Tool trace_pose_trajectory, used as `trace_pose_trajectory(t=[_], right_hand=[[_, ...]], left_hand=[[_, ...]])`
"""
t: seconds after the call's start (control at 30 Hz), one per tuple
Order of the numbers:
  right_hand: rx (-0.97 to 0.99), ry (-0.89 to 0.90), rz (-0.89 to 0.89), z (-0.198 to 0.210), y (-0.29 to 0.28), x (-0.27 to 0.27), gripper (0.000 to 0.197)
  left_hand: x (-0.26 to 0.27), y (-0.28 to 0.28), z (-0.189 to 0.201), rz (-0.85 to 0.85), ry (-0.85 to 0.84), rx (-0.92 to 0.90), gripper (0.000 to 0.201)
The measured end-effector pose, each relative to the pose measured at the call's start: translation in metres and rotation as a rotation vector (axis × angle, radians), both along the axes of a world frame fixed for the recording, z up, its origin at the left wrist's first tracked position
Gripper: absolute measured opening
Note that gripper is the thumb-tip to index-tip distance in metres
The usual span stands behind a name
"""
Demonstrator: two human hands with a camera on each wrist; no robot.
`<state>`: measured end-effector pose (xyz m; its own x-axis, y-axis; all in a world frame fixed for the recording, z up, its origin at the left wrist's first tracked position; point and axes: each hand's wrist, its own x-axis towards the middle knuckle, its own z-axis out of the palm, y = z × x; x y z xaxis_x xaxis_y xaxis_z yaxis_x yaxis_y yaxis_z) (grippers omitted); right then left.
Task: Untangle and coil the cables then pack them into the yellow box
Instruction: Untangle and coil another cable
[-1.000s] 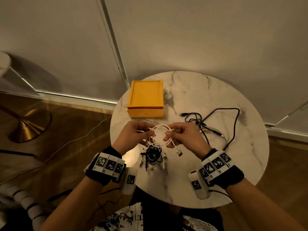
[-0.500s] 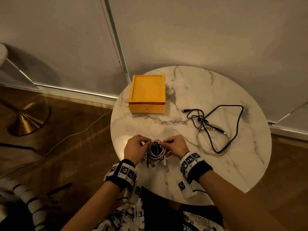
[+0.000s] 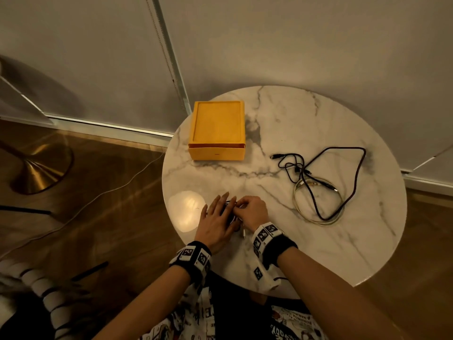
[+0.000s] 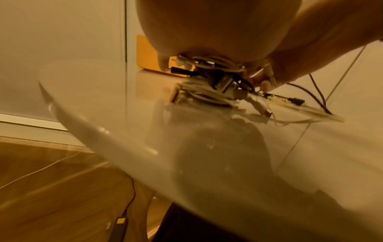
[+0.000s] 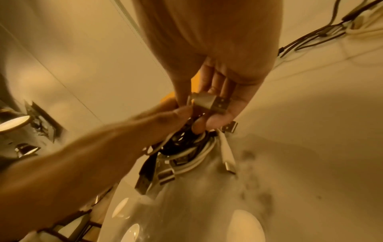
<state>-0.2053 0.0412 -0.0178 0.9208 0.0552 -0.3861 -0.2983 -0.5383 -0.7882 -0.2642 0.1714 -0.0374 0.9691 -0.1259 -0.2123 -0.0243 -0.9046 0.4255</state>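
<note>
My left hand (image 3: pixel 219 209) lies flat with straight fingers on a small stack of coiled black and white cables (image 5: pixel 186 149) near the front of the round marble table (image 3: pixel 306 114). My right hand (image 3: pixel 245 208) curls its fingers round the white cable on top of that stack, with a silver USB plug (image 5: pixel 209 104) between its thumb and fingers. In the head view both hands hide most of the stack. The yellow box (image 3: pixel 217 130) sits closed at the table's far left. A loose black cable (image 3: pixel 343 153) lies tangled over a pale coiled cable (image 3: pixel 318 218) on the right.
Bare marble lies between the box and my hands. A brass lamp base (image 3: pixel 36 165) and a thin white cord (image 3: pixel 98 195) are on the wooden floor to the left. A pale wall runs behind the table.
Both hands came down toward me and set the white coil onto the stack of coiled cables. My left hand let go and flattened over the stack.
</note>
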Motion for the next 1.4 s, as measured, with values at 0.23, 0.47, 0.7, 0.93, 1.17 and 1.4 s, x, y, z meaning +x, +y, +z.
trace_pose_trajectory(t=[0.23, 0.47, 0.7, 0.93, 1.17, 1.4], right_hand=[[-0.077, 0.107, 0.093, -0.013, -0.021, 0.0, 0.039], [0.19, 0.322, -0.013, -0.013, -0.04, 0.0, 0.016], [0.432, 0.47, -0.197, 0.006, -0.046, -0.009, 0.031], [0.603, 0.413, -0.145, 0.007, -0.081, -0.009, 0.027], [0.372, 0.174, -0.037, -0.004, -0.114, -0.008, 0.029], [0.632, 0.261, -0.143, -0.015, -0.103, -0.008, 0.021]], left_hand=[[0.001, 0.007, -0.016, -0.101, 0.037, 0.109, 0.098], [0.021, -0.003, -0.003, -0.113, 0.029, 0.186, 0.081], [0.029, -0.023, -0.004, -0.058, 0.024, -0.065, 0.083], [0.029, -0.052, -0.001, -0.092, -0.028, -0.313, 0.091], [0.056, -0.06, 0.019, 0.085, 0.346, -0.702, 0.041], [0.069, -0.057, 0.011, 0.198, 0.293, -0.689, 0.043]])
